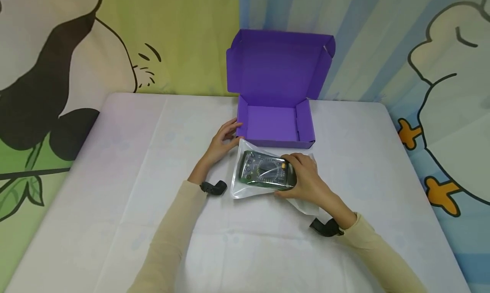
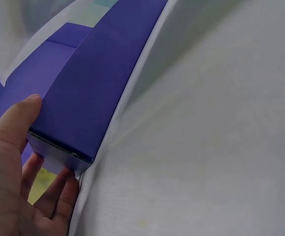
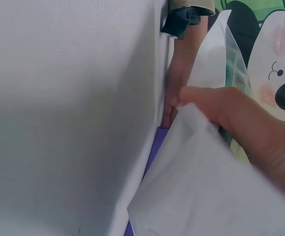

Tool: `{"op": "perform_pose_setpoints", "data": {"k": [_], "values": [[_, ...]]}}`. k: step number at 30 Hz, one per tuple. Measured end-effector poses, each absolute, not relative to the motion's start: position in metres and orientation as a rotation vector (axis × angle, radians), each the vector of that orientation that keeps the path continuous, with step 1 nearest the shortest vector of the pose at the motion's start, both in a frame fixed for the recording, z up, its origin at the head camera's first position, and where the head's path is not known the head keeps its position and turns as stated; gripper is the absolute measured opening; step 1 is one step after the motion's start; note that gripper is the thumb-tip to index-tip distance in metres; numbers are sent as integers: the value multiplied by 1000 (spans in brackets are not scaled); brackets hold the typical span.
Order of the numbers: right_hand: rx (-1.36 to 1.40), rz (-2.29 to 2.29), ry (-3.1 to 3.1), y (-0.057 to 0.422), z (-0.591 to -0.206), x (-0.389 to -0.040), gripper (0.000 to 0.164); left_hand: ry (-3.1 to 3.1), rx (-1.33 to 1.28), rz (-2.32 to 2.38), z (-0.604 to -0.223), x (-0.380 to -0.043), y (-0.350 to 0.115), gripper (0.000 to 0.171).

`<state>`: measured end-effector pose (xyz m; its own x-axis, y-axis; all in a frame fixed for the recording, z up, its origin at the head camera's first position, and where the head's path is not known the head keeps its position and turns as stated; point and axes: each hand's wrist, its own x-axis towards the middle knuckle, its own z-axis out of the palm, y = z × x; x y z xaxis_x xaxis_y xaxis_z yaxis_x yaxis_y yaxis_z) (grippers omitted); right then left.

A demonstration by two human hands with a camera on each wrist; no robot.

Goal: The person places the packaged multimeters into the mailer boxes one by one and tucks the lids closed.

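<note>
A digital multimeter (image 1: 264, 169) with a dial lies inside a clear and white plastic bag (image 1: 239, 191), close in front of the box. My right hand (image 1: 304, 178) grips its right end through the bag, thumb on the near side and fingers over the far side. In the right wrist view the bag's white back (image 3: 206, 187) hides most of those fingers. My left hand (image 1: 223, 140) holds the front left corner of an open purple cardboard box (image 1: 275, 143). The left wrist view shows the thumb on the front wall (image 2: 83, 93) and fingers against the side.
The box lid (image 1: 281, 67) stands raised at the back, near the printed curtain (image 1: 172, 42). A white cloth covers the table (image 1: 153, 127). Black wrist cameras (image 1: 214, 188) sit at both cuffs.
</note>
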<state>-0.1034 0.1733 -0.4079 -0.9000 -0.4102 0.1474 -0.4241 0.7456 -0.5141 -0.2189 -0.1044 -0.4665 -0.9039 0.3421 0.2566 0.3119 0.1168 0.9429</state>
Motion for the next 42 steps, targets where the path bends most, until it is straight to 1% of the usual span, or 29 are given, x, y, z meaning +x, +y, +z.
{"op": "perform_pose_setpoints", "data": {"k": [5,17,25,31,37,42], "values": [[671,863,-2902,181,-404,-105,91,2331,631,1947,-487,-228,-106,48],[527,888,-2880,192,-395,-129,94,2357,617,1926,-485,-228,-109,48],[464,923,-2918,199,-394,-138,99,2357,634,1949,-493,-230,-107,48],[451,886,-2952,203,-391,-146,104,2340,633,1935,-485,-227,-105,48],[468,828,-2974,202,-390,-157,101,2378,649,1901,-461,-215,-104,46],[461,771,-3035,202,-386,-163,101,2391,657,1883,-459,-212,-104,46]]}}
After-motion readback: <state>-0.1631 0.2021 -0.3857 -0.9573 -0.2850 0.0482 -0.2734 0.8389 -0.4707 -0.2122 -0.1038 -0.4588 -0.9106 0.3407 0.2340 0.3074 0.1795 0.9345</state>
